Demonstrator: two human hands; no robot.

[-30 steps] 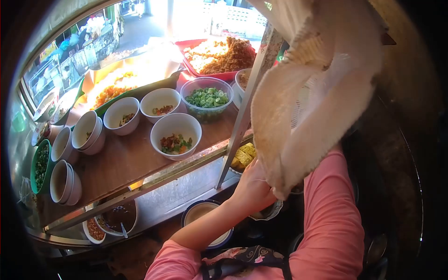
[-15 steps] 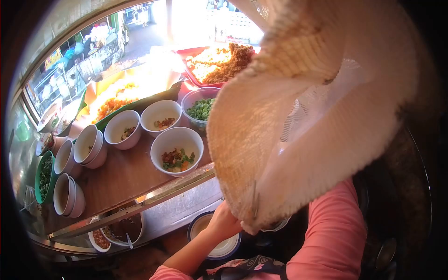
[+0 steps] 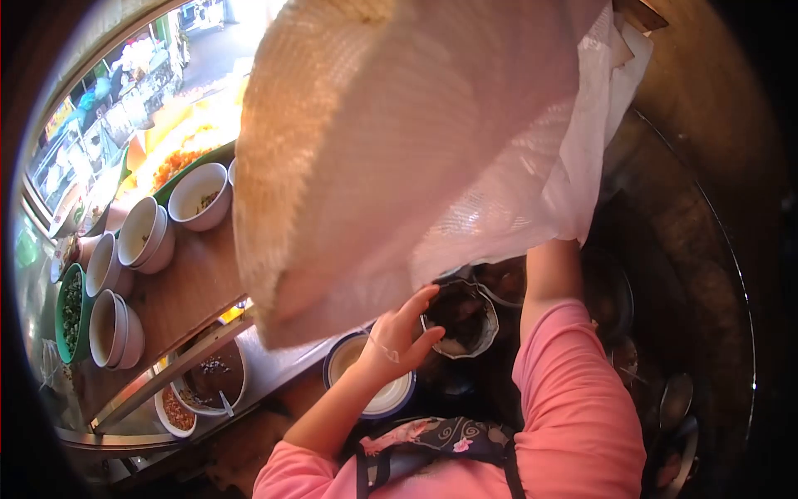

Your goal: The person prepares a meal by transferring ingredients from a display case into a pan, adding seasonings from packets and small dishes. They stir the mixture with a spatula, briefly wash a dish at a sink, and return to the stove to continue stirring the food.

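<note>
Cloth (image 3: 407, 166), above left fingers (image 3: 418, 303) (spread)

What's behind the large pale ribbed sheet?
Partly visible: a round white bowl at its left edge, the right forearm below. The right hand and anything else back there are covered.

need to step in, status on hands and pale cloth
Left hand open, below pale cloth. Right hand hidden behind it. Cloth blocks part of counter.

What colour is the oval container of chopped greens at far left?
The oval container is green, clearest in the head view.
</note>
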